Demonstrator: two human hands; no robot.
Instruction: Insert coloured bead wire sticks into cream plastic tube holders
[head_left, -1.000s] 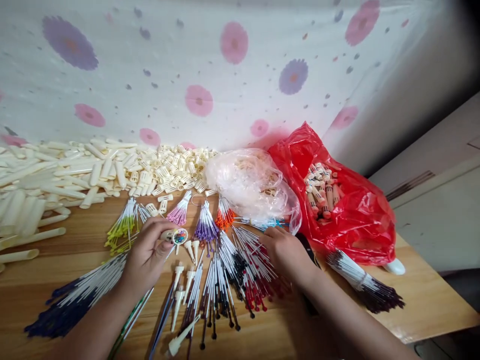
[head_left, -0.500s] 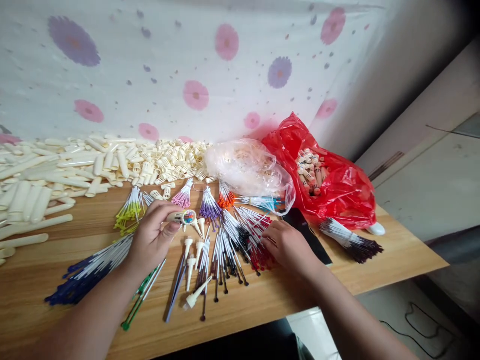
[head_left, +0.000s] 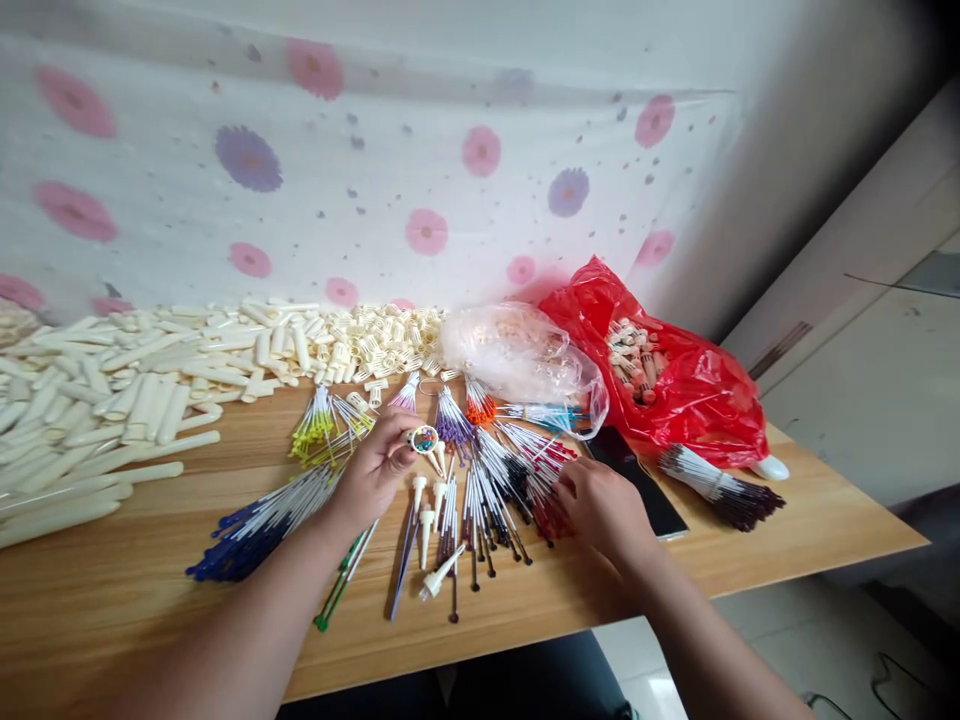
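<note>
My left hand [head_left: 379,465] is closed around a cream pen barrel [head_left: 424,440], its round open end facing me with several coloured tips inside. My right hand [head_left: 600,500] has its fingers curled together over the red-tipped pen refills [head_left: 536,450]; the fingertips are partly hidden, so what they hold cannot be made out. Left of it fan out black-tipped refills [head_left: 495,480] and purple ones [head_left: 454,420]. Several cream cone-shaped pen tips [head_left: 426,530] lie between my hands. Blue tweezers [head_left: 403,565] lie beside them. Blue-tipped refills [head_left: 262,530] spread under and left of my left forearm.
Cream barrels [head_left: 150,400] and slotted pieces [head_left: 382,340] are heaped along the back. A clear plastic bag [head_left: 517,350] and a red bag [head_left: 690,390] of parts stand back right. A black flat object [head_left: 637,490] and a dark-tipped refill bundle [head_left: 720,490] lie right.
The view has shifted, so the table's contents appear farther right and show more of the left heap. Both hands keep nearly the same places; the left still holds the pen barrel.
</note>
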